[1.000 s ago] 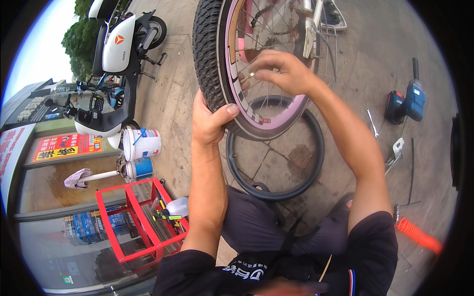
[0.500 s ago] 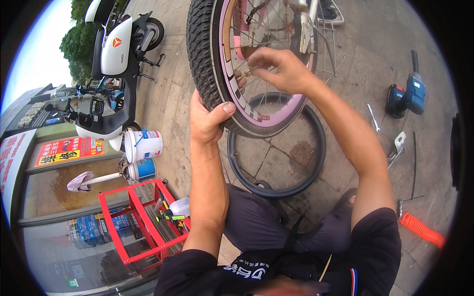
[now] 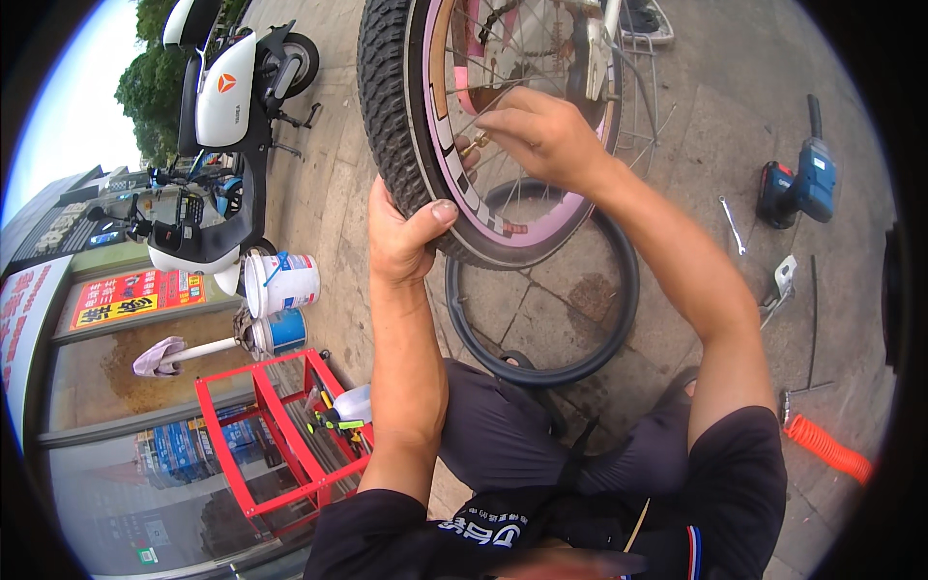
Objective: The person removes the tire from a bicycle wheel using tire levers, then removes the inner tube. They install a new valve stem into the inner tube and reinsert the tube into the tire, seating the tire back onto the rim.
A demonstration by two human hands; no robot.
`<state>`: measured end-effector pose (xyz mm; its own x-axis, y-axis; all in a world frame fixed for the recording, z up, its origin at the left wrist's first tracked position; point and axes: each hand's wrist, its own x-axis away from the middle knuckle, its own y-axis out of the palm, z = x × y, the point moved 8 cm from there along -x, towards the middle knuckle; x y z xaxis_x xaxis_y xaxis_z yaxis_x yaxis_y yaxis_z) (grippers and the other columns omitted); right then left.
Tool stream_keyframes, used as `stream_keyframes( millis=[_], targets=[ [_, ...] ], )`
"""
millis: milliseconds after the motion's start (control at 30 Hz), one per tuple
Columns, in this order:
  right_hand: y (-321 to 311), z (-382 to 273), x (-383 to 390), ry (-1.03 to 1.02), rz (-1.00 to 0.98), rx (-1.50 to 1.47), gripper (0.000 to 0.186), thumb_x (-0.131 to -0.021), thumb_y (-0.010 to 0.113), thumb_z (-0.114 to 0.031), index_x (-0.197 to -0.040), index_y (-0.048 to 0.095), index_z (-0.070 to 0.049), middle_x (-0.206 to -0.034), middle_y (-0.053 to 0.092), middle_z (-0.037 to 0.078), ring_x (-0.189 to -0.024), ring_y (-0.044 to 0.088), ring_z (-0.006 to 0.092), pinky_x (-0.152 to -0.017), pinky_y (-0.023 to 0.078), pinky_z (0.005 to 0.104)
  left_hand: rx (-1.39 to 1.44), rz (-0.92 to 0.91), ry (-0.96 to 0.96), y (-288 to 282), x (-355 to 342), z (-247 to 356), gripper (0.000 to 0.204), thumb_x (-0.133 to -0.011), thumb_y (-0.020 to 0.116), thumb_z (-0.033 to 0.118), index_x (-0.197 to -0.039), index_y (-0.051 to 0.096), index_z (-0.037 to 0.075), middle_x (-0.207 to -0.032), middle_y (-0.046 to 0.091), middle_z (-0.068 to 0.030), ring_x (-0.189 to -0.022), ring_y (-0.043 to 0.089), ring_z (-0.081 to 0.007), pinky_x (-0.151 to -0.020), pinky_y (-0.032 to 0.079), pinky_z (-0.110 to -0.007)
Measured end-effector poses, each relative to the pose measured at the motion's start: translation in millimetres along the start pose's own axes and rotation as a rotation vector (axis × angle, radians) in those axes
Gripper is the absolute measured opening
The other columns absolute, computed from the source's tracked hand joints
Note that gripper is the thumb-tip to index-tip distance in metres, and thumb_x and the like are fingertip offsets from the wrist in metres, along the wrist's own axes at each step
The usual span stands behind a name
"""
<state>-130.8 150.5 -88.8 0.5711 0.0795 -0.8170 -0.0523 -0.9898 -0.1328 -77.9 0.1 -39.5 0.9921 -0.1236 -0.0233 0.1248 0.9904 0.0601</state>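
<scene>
Two bare hands work on a bicycle wheel [image 3: 425, 145] that stands upright in front of the crouching person, its knobbly black tyre [image 3: 387, 106] wrapped round a pink rim [image 3: 503, 227]. The left hand [image 3: 401, 237] is closed over the lower edge of the tyre, thumb pressed on the sidewall and fingers curled round the tread. The right hand [image 3: 541, 135] reaches in among the spokes, fingertips pinched together on a small brass valve [image 3: 476, 145] at the rim. Just beneath the wheel a loose black inner tube [image 3: 619, 319] lies in a ring on the paving. Off to the person's right rest a blue cordless drill [image 3: 797, 188], a wrench [image 3: 732, 224] and an orange coiled hose [image 3: 826, 447]. To the left stand a red tool cart [image 3: 280, 435], a white bucket [image 3: 282, 282] and a parked white scooter [image 3: 217, 126].
</scene>
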Motion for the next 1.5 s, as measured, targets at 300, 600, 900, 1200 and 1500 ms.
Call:
stream_keyframes(
  millis=[300, 600, 900, 1200, 1500],
  targets=[
    [-3, -4, -1, -0.074, 0.037, 0.025, 0.024, -0.076, 0.077, -0.013, -0.096, 0.064, -0.006, -0.087, 0.066, 0.008, -0.079, 0.066, 0.0287, -0.067, 0.055, 0.0374, -0.006, 0.004, 0.012, -1, -1, -1, 0.077, -0.065, 0.08, 0.011, -0.132, 0.047, -0.007, -0.122, 0.063, -0.0219, -0.112, 0.065, -0.0328, -0.099, 0.051, -0.043],
    [-2, -9, -9, -0.204, -0.029, 0.155, 0.026, -0.075, 0.078, -0.024, -0.087, 0.061, -0.009, -0.076, 0.062, 0.005, -0.07, 0.066, 0.0266, -0.059, 0.053, 0.0379, -0.122, -0.003, 0.015, 0, -1, 0, 0.081, -0.067, 0.076, 0.02, -0.135, 0.044, -0.01, -0.127, 0.058, -0.0275, -0.117, 0.061, -0.0384, -0.101, 0.05, -0.047],
    [-2, -15, -10, -0.304, -0.064, 0.28, 0.02, -0.075, 0.076, -0.022, -0.083, 0.06, -0.012, -0.079, 0.061, 0.002, -0.067, 0.065, 0.0229, -0.057, 0.054, 0.0346, -0.147, 0.003, 0.026, 2, -2, 0, 0.081, -0.067, 0.076, 0.02, -0.135, 0.044, -0.01, -0.126, 0.059, -0.0274, -0.114, 0.063, -0.0377, -0.1, 0.052, -0.046],
    [6, 3, -7, -0.101, -0.191, -0.029, 0.022, -0.08, 0.075, -0.018, -0.099, 0.069, -0.008, -0.085, 0.064, 0.007, -0.082, 0.066, 0.0288, -0.07, 0.054, 0.0383, -0.138, 0.003, 0.021, -2, -2, -1, 0.079, -0.068, 0.076, 0.02, -0.134, 0.045, -0.01, -0.125, 0.059, -0.0264, -0.112, 0.064, -0.0367, -0.098, 0.053, -0.045],
    [0, 9, -9, 0.009, -0.15, -0.206, 0.022, -0.08, 0.077, -0.016, -0.097, 0.07, -0.004, -0.091, 0.066, 0.01, -0.084, 0.065, 0.0281, -0.072, 0.052, 0.0364, -0.141, 0.016, 0.021, -5, -1, -2, 0.074, -0.068, 0.075, 0.019, -0.131, 0.047, -0.01, -0.121, 0.061, -0.0251, -0.111, 0.065, -0.0357, -0.097, 0.054, -0.045]
  ],
)
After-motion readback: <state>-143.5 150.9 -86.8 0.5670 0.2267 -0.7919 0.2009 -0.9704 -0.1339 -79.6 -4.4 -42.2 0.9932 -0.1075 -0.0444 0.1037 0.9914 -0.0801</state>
